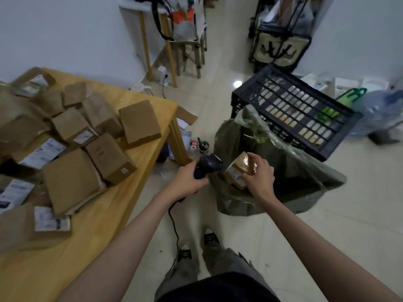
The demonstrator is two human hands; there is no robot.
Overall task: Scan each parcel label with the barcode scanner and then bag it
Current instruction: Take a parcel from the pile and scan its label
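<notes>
Bare floor (202, 110) runs between the parcel-heaped table (139, 171) and the black crate (294, 110).

A makeshift parcel-packing room in a home: brown labelled parcels (72, 182) heaped across a wooden tabletop (139, 101), a green sack (294, 171) and black plastic crate (294, 110) on the tiled floor (349, 225), household clutter along white walls (76, 29).

We're seeing a small brown taped parcel (239, 170) tilting mid-frame, label facing the black corded barcode scanner (206, 165) just left of it, both hanging over the open green bag (294, 171) slumping on the floor.
</notes>
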